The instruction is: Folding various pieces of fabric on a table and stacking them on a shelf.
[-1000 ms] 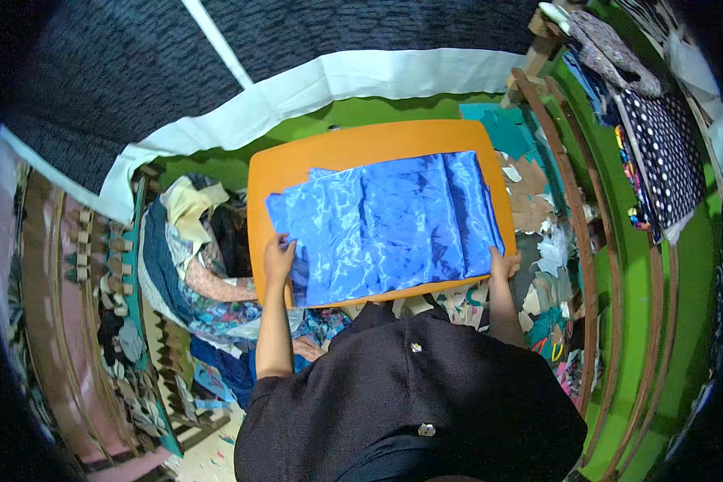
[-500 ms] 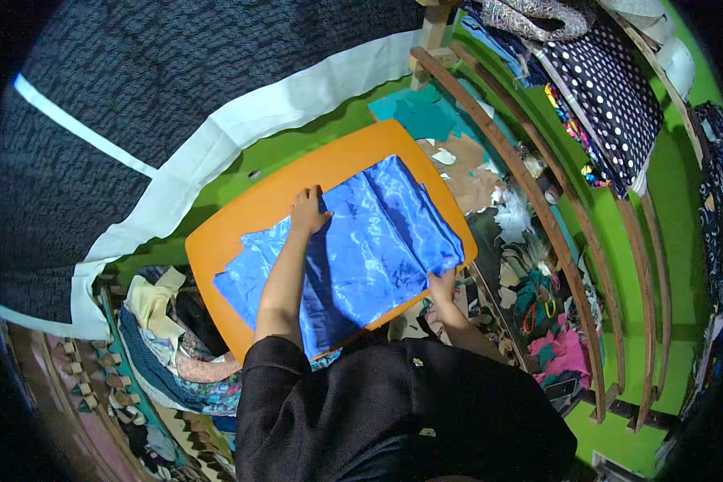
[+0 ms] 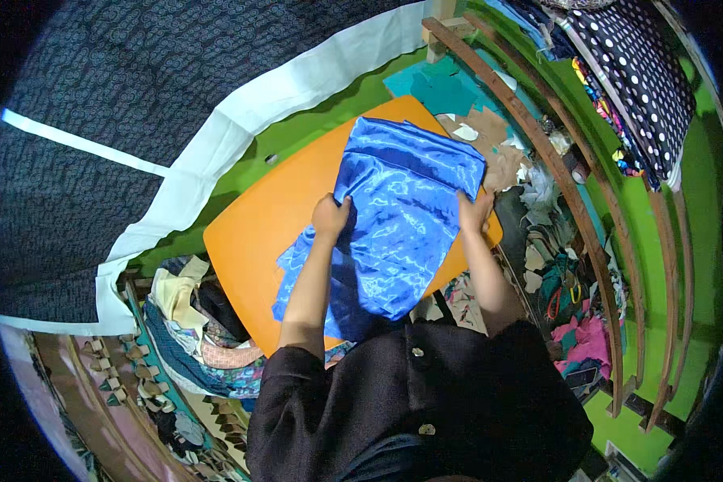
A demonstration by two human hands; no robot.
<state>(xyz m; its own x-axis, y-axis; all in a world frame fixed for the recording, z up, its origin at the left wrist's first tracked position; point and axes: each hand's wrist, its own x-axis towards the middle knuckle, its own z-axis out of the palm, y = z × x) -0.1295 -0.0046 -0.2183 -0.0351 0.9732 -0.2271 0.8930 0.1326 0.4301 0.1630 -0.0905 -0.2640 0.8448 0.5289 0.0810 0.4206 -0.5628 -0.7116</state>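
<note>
A shiny blue satin cloth [image 3: 402, 217], folded in layers, lies over an orange tabletop [image 3: 253, 229]. My left hand [image 3: 330, 217] grips its left edge, fingers closed and mostly hidden under the fabric. On the opposite edge, my right hand [image 3: 475, 212] holds the cloth with the thumb on top. The far part of the fabric looks slightly raised between both hands. Its near end trails toward my dark shirt, and a loose layer spreads out below my left forearm.
Heaped fabric [image 3: 185, 313] fills a container left of the table. Scraps [image 3: 546, 265] lie along the right side, with scissors [image 3: 574, 291] among them. Curved-looking wooden rails [image 3: 538, 145] rise beyond. Polka-dot cloth [image 3: 639, 80] hangs at upper right; dark patterned cloth [image 3: 136, 88] covers the upper left.
The cloth has turned and shifted away from me. My left hand went from lying on top to gripping the left edge; my right hand moved farther up along the right edge.
</note>
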